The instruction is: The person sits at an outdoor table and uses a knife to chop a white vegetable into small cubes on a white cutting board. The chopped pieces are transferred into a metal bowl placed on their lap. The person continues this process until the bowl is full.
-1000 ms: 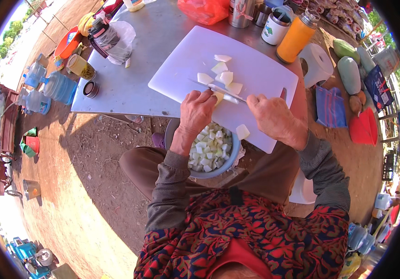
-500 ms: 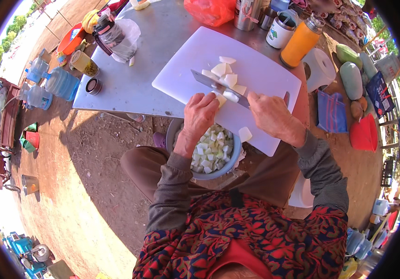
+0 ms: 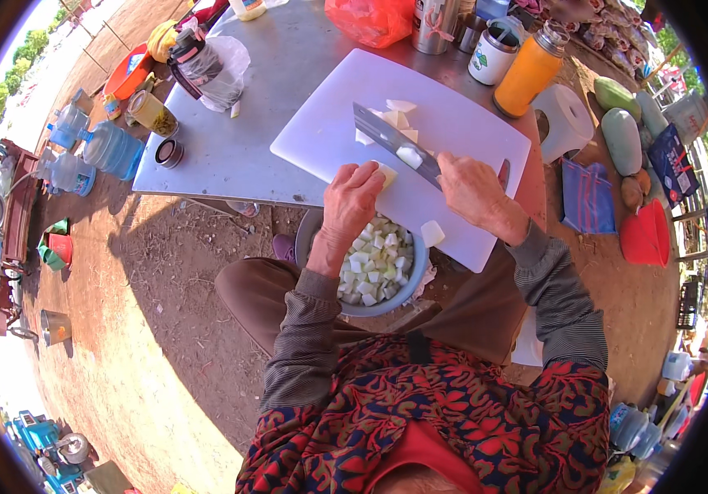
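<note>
My right hand (image 3: 479, 196) is wrapped round the handle of a wide-bladed kitchen knife (image 3: 380, 133). The blade slants up and left over the white cutting board (image 3: 321, 123), with one white chunk (image 3: 409, 156) against its face. Fingers curled, my left hand (image 3: 349, 212) grips a pale piece of white-fleshed vegetable (image 3: 387, 174) at the board's near edge. Several cut chunks (image 3: 401, 120) lie behind the blade, partly hidden by it. A single chunk (image 3: 432, 233) rests near the board's front corner. Below the board, a blue-grey basin (image 3: 416, 280) holds many white cubes.
The board lies on a metal table (image 3: 263, 49) and overhangs its near edge. An orange bottle (image 3: 532, 70), a white mug (image 3: 494, 53) and a red plastic bag (image 3: 370, 18) stand behind it. A paper roll (image 3: 569, 123) and green gourds (image 3: 622, 142) are at the right.
The knife has swung slightly up and right, its face turning more into view with a chunk against it. My right hand has shifted a little up and left; my left hand barely moved.
</note>
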`<state>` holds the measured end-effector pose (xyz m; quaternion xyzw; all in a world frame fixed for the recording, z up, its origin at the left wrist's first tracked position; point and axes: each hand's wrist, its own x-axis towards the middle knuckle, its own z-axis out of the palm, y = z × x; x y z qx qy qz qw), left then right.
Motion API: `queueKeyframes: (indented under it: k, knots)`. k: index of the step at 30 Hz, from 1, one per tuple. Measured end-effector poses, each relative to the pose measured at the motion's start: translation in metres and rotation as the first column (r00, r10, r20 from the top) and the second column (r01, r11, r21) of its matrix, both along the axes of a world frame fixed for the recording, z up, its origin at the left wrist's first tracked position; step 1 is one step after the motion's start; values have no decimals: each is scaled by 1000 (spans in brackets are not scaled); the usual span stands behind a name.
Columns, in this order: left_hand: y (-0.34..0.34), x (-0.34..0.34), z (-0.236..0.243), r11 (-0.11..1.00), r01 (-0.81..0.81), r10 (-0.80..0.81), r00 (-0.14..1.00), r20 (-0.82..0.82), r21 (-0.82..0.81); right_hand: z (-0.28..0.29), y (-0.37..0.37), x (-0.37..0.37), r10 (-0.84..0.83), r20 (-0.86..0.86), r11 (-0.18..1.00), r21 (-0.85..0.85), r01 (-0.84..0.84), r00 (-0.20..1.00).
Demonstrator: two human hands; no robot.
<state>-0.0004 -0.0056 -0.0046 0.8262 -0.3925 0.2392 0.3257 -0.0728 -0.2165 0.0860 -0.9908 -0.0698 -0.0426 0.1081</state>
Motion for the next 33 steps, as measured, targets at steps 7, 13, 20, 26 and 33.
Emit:
queueKeyframes:
  k: [7,13,20,26,33]
  knots:
    - [-5,10,-4,1000,5,-5,999,49,-4,15,15,-15,142,-31,978,-149,-145,989]
    - [0,3,-7,1000,23,-23,1000,-2,13,-27,25,27,15,-10,1000,-26,-15,1000]
    - [20,-13,-4,998,-14,17,998,-53,68,-31,-9,25,-30,32,997,76,28,999]
    - [2,-5,5,989,21,-10,997,-82,144,-4,-8,-8,53,60,998,-32,-51,997]
    - [0,0,4,991,35,-24,996,-88,126,13,8,-7,99,-58,987,-118,-105,993]
